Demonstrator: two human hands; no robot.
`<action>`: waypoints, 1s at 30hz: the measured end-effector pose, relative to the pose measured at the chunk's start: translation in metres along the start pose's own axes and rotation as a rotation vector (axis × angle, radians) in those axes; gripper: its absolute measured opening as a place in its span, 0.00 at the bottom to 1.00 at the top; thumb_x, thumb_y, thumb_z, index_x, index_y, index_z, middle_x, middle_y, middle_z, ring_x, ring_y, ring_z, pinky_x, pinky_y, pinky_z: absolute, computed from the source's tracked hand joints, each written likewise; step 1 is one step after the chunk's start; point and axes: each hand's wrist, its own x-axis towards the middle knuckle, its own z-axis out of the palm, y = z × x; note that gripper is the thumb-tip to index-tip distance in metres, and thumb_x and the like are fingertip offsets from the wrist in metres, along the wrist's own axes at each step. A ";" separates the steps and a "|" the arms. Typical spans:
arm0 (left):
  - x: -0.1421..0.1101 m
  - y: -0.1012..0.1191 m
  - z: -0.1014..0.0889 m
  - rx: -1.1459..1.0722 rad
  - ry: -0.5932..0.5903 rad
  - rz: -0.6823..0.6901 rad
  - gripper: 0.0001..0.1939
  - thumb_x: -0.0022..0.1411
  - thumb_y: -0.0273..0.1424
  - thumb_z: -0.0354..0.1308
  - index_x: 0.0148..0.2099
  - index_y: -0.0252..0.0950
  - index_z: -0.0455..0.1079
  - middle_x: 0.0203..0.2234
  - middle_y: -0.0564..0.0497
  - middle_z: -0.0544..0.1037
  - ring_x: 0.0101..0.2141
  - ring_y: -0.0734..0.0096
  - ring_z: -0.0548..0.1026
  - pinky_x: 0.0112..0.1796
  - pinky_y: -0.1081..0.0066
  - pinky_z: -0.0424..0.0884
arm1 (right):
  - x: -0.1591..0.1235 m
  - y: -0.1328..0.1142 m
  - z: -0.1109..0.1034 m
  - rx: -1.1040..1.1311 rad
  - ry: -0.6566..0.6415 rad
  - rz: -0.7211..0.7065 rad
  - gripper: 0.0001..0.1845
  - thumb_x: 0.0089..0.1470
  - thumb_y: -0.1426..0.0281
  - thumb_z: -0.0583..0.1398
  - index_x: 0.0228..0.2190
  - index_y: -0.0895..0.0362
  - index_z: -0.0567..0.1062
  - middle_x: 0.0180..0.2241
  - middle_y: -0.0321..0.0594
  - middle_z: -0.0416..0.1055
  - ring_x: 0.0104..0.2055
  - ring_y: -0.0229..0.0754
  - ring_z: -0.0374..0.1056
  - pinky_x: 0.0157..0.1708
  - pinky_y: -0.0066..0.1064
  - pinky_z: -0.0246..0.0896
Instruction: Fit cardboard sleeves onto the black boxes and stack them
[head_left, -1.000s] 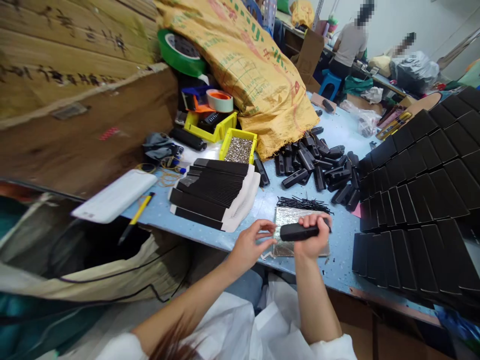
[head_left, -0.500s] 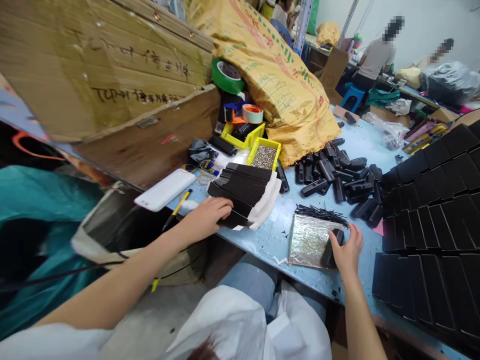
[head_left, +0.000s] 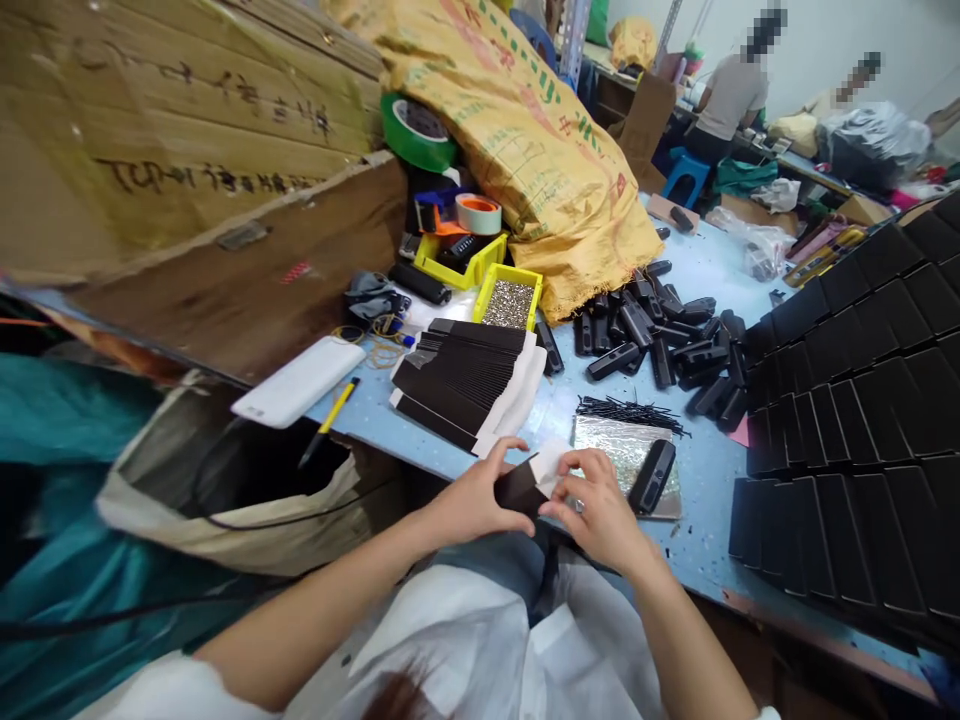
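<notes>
A small black cardboard box [head_left: 519,490] with white inner flaps is held over the table's front edge. My left hand [head_left: 474,500] wraps round its side, thumb below and fingers above. The fingers of my right hand [head_left: 600,505] pinch the white flap at its open end. To the right, a black handheld device [head_left: 652,478] lies on a silvery bubble-wrap pad [head_left: 611,445]. Beyond my left hand is a fanned stack of flattened black boxes [head_left: 461,380] with white edges.
Thin black strips [head_left: 630,412] lie behind the pad, and a heap of black devices [head_left: 667,345] behind them. Rows of black boxes [head_left: 847,410] line the right side. A yellow bin of small metal parts [head_left: 511,300], a white phone-like slab [head_left: 300,380] and a yellow sack [head_left: 525,150] stand beyond.
My left hand has come from the stack toward the middle with a black box. My right hand has let go of the device, leaving it on the pad, and moved left to the box.
</notes>
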 end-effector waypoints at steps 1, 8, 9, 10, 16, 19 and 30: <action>0.000 0.002 -0.002 0.093 0.036 0.018 0.50 0.39 0.38 0.74 0.62 0.42 0.53 0.33 0.52 0.78 0.33 0.61 0.75 0.39 0.64 0.70 | -0.003 0.003 -0.001 0.040 0.016 0.029 0.07 0.55 0.65 0.64 0.28 0.53 0.75 0.42 0.41 0.68 0.48 0.48 0.61 0.50 0.45 0.59; 0.006 0.022 0.016 0.309 -0.067 0.346 0.20 0.58 0.32 0.60 0.53 0.42 0.64 0.52 0.43 0.70 0.51 0.57 0.72 0.52 0.61 0.66 | -0.003 0.018 0.024 0.806 0.315 0.318 0.18 0.60 0.55 0.56 0.46 0.51 0.75 0.40 0.40 0.72 0.39 0.42 0.70 0.41 0.35 0.68; 0.008 0.022 0.022 0.294 -0.034 0.326 0.26 0.55 0.33 0.63 0.55 0.42 0.61 0.52 0.42 0.69 0.50 0.57 0.72 0.51 0.61 0.67 | -0.002 0.018 0.025 0.824 0.290 0.322 0.21 0.59 0.54 0.57 0.48 0.51 0.75 0.42 0.41 0.73 0.41 0.43 0.71 0.42 0.36 0.69; 0.010 0.022 0.027 0.268 0.015 0.289 0.33 0.52 0.34 0.66 0.58 0.42 0.57 0.52 0.41 0.68 0.49 0.56 0.73 0.50 0.60 0.68 | -0.001 0.016 0.024 0.803 0.264 0.291 0.22 0.58 0.53 0.58 0.49 0.51 0.75 0.45 0.43 0.74 0.45 0.46 0.71 0.45 0.38 0.69; 0.021 0.027 0.043 0.141 0.100 0.107 0.54 0.51 0.31 0.65 0.70 0.42 0.32 0.40 0.48 0.75 0.36 0.61 0.77 0.38 0.66 0.71 | 0.001 -0.002 0.017 0.690 0.280 0.187 0.17 0.61 0.60 0.57 0.49 0.47 0.77 0.50 0.41 0.75 0.55 0.48 0.69 0.56 0.43 0.63; 0.026 0.028 0.044 0.124 0.059 0.082 0.55 0.50 0.31 0.66 0.71 0.43 0.35 0.34 0.51 0.76 0.32 0.61 0.76 0.35 0.66 0.70 | -0.004 -0.003 0.019 0.594 0.337 0.139 0.18 0.64 0.61 0.53 0.52 0.46 0.74 0.54 0.41 0.72 0.58 0.48 0.67 0.58 0.44 0.61; 0.038 0.006 0.024 -1.085 0.269 -0.314 0.17 0.60 0.31 0.62 0.51 0.38 0.66 0.34 0.48 0.79 0.33 0.63 0.79 0.33 0.67 0.78 | -0.074 0.075 -0.076 -0.052 0.030 0.196 0.19 0.54 0.77 0.59 0.47 0.50 0.72 0.52 0.44 0.72 0.60 0.52 0.64 0.59 0.55 0.57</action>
